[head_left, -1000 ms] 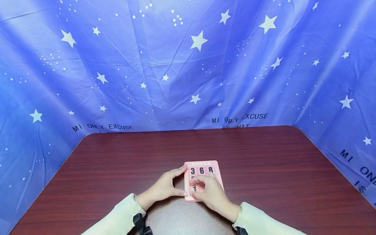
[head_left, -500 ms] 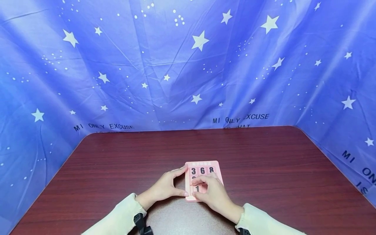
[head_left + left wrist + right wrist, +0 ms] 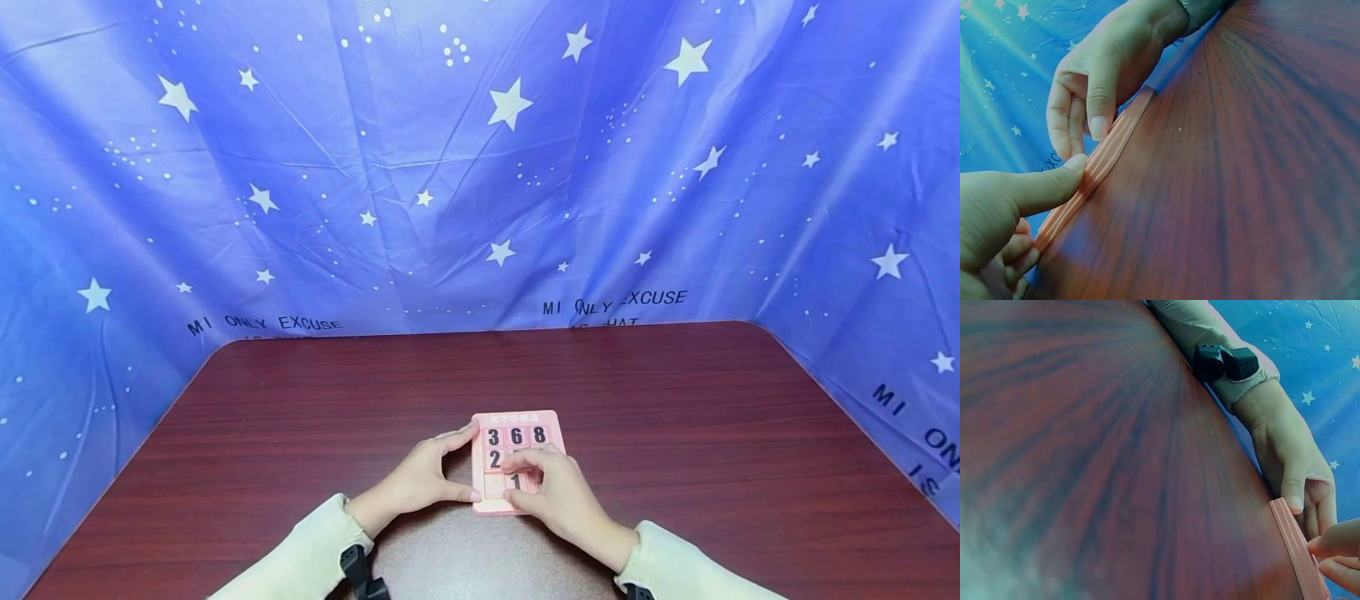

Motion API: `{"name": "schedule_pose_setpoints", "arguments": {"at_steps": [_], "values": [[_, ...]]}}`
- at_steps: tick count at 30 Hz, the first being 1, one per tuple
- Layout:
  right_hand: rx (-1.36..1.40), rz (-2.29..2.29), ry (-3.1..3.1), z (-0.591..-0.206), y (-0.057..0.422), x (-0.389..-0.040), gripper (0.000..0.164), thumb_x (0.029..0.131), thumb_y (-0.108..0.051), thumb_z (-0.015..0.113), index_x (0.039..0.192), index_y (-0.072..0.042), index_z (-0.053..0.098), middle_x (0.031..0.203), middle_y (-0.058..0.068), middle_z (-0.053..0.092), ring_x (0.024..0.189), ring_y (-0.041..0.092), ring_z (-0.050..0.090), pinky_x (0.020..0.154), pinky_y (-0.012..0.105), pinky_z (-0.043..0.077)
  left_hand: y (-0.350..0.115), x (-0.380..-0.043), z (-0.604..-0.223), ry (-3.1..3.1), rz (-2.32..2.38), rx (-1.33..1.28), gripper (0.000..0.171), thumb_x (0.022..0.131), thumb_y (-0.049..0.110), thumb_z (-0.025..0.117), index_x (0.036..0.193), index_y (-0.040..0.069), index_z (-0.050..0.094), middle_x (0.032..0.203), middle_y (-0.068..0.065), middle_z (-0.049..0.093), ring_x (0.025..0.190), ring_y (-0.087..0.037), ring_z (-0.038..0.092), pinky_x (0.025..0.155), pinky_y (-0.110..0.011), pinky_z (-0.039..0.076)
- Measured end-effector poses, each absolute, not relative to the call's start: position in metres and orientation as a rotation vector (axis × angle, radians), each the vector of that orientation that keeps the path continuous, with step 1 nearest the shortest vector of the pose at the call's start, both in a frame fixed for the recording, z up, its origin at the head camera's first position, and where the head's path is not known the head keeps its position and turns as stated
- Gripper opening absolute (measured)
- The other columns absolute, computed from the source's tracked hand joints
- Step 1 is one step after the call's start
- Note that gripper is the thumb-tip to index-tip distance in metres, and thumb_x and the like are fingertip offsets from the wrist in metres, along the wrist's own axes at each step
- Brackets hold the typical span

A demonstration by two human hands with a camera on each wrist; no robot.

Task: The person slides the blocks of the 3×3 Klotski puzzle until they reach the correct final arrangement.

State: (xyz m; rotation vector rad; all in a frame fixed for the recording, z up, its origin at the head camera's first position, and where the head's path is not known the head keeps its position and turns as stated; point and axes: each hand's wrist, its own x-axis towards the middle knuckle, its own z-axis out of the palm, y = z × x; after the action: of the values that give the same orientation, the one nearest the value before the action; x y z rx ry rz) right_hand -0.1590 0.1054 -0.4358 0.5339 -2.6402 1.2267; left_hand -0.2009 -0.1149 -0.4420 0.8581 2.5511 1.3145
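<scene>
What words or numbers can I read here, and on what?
"3": pink rectangular plastic number puzzle, top row
"6": same row
"8": same row
"2": its middle row
"1": its bottom row
Anything under the right fingers: hidden
White heading on the puzzle: too small to read
"MI ONLY EXCUSE": blue star-printed fabric backdrop, twice
Line below each phrase: only "HAT" readable
"MI": backdrop, far right
"ON": same, cut off
"IS": same
Left wrist view's backdrop letters: partly hidden
</scene>
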Motion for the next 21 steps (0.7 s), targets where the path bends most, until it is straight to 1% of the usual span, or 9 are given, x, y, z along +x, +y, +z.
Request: {"name": "schedule_pose_setpoints", "arguments": {"at_steps": [4,9,13,17,21], "values": [[0.507,1.234,-2.653,-0.436,0.108,-0.159,0.027,0.064,-0.009,0.081,0.088,-0.017,0.073,0.087,-0.011,0.067,0.079,0.004,0.052,0.069,0.022,0.044,-0.115,-0.201,-0.442,2.552,1.320,0.880,0.089,0.068,0.029,0.084,0.140,-0.002,0.040,0.146,-0.015,0.039,0.134,-0.029,0.036,0.110,-0.049,0.027],[0.478,1.233,-2.647,-0.436,0.111,-0.159,0.027,0.063,-0.009,0.081,0.087,-0.019,0.073,0.089,-0.012,0.065,0.081,0.005,0.050,0.070,0.023,0.043,-0.114,-0.201,-0.442,2.549,1.316,0.864,0.089,0.068,0.029,0.084,0.140,0.000,0.041,0.146,-0.013,0.039,0.134,-0.027,0.035,0.111,-0.047,0.027],[0.434,1.244,-2.668,-0.436,0.114,-0.158,0.028,0.063,-0.010,0.082,0.087,-0.021,0.073,0.087,-0.013,0.063,0.082,0.007,0.049,0.071,0.023,0.043,-0.114,-0.201,-0.441,2.542,1.316,0.850,0.090,0.067,0.029,0.084,0.141,0.001,0.041,0.146,-0.011,0.038,0.135,-0.025,0.034,0.111,-0.046,0.026],[0.413,1.256,-2.679,-0.437,0.115,-0.158,0.029,0.063,-0.010,0.082,0.088,-0.021,0.073,0.086,-0.012,0.059,0.081,0.007,0.050,0.070,0.022,0.043,-0.114,-0.201,-0.441,2.539,1.318,0.844,0.090,0.067,0.029,0.084,0.141,0.001,0.041,0.147,-0.011,0.038,0.135,-0.025,0.034,0.111,-0.046,0.026],[0.456,1.300,-2.652,-0.439,0.117,-0.159,0.028,0.063,-0.011,0.082,0.088,-0.019,0.072,0.085,-0.008,0.058,0.079,0.008,0.050,0.068,0.022,0.044,-0.114,-0.200,-0.442,2.551,1.308,0.848,0.090,0.068,0.029,0.084,0.141,0.000,0.041,0.146,-0.012,0.038,0.134,-0.026,0.035,0.111,-0.047,0.027]]}}
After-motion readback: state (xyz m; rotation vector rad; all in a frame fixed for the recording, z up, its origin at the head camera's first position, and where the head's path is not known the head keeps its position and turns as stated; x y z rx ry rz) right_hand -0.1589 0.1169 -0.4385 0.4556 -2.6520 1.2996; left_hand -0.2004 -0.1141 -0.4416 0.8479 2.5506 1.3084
